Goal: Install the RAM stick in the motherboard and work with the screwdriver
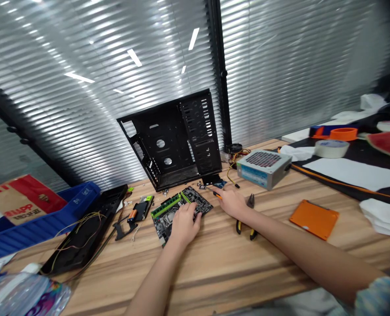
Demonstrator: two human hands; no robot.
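Note:
A green and black motherboard [171, 208] lies flat on the wooden table [214, 263]. My left hand [184, 224] rests on its near part with the fingers curled down onto the board. My right hand [230, 201] is just right of the board, fingers closed round a small screwdriver [211, 190] with an orange handle whose tip points left toward the board's far corner. An empty black computer case [175, 140] stands upright just behind the board.
Pliers [250, 215] lie by my right wrist. A grey power supply [263, 167] with wires sits at the back right, an orange plate [314, 218] to the right. A black side panel [86, 228], blue bin [40, 219] and tape rolls [331, 148] are around.

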